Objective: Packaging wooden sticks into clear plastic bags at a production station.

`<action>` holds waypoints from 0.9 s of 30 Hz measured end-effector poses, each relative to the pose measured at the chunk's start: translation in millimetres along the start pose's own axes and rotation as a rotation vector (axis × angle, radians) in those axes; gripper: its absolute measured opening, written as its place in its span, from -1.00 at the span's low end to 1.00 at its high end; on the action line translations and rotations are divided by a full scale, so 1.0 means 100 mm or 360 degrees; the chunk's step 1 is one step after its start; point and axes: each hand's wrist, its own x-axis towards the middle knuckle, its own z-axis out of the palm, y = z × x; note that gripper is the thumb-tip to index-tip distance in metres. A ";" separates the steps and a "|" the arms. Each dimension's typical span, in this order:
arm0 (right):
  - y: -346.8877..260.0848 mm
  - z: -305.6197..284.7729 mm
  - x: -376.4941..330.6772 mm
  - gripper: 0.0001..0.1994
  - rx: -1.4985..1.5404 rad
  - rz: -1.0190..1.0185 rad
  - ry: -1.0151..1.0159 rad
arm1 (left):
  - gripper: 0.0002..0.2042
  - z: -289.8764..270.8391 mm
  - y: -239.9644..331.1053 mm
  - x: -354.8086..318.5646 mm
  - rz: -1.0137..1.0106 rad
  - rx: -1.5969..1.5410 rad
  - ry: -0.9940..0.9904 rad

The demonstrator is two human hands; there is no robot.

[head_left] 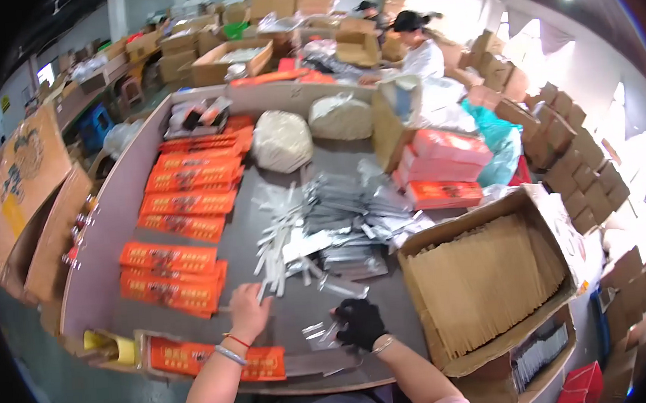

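Note:
My left hand [248, 315], bare with a red cord and a bangle at the wrist, is at the near end of a loose pile of narrow white strips [273, 254]. Its fingers are pinched together on the end of one strip. My right hand [360, 324] wears a black glove with bare fingertips. Its fingers are closed on the edge of a small clear plastic bag [320, 336] just above the table. Beyond both hands lies a heap of dark flat packets in shiny clear wrapping [346, 207]. Orange printed sleeves [171, 283] lie in overlapping rows at the left.
A carton [420, 329] of upright brown card pieces stands at the right, with a smaller box [511, 372] below it. Two pale wrapped bundles [281, 141] sit farther back. Orange packs [446, 193] are stacked back right. The table has a raised rim [107, 216]. Another person [421, 56] works beyond.

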 end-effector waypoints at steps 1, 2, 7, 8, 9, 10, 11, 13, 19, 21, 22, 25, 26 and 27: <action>-0.04 0.12 0.00 -0.45 -0.0023 0.0075 0.0025 | -0.70 0.05 -0.07 0.09 -0.0106 0.0294 0.0135; -0.06 0.21 0.02 -0.46 -0.0044 0.0158 0.0052 | -0.75 0.11 -0.19 0.09 -0.0113 0.0381 0.0129; -0.18 0.26 0.19 -0.55 -0.0069 0.0455 0.0194 | -0.85 0.20 -0.45 0.06 -0.0219 0.0355 -0.0029; -0.16 0.30 0.19 -0.57 -0.0085 0.0450 0.0255 | -0.85 0.19 -0.44 0.06 -0.0229 0.0361 -0.0047; -0.14 0.34 0.13 -0.62 -0.0081 0.0447 0.0352 | -0.86 0.18 -0.46 0.08 -0.0245 0.0316 -0.0067; -0.01 0.33 0.07 -0.61 -0.0078 0.0404 0.0421 | -0.86 0.13 -0.41 0.10 -0.0266 0.0266 -0.0094; 0.02 0.25 0.01 -0.60 -0.0044 0.0436 0.0491 | -0.87 0.04 -0.35 0.08 -0.0198 0.0199 -0.0036; 0.17 -0.14 -0.23 -0.63 0.0045 0.0369 0.0731 | -0.88 -0.09 -0.07 0.01 -0.0232 0.0040 -0.0088; 0.66 -0.52 -1.36 -0.67 -0.0563 0.1189 0.0903 | -0.91 0.28 0.57 -0.12 0.0228 -0.0346 -0.0317; 0.64 -0.44 -1.57 -0.68 -0.0826 0.1278 0.0702 | -0.90 0.57 0.61 -0.12 0.0464 -0.0215 -0.0274; 0.67 -0.42 -1.54 -0.68 -0.1059 0.1359 0.0464 | -0.84 0.71 0.55 -0.13 0.0494 -0.0037 -0.0304; 0.55 -0.47 -1.41 -0.68 -0.0920 0.1586 0.0195 | -0.73 0.78 0.66 -0.18 0.0417 0.0255 -0.0333; 0.56 -0.48 -1.43 -0.68 -0.0925 0.1603 0.0232 | -0.68 0.81 0.66 -0.18 0.0372 0.0321 -0.0409; 0.59 -0.47 -1.43 -0.70 -0.0977 0.1542 0.0272 | -0.63 0.84 0.64 -0.14 0.0320 0.0390 -0.0487</action>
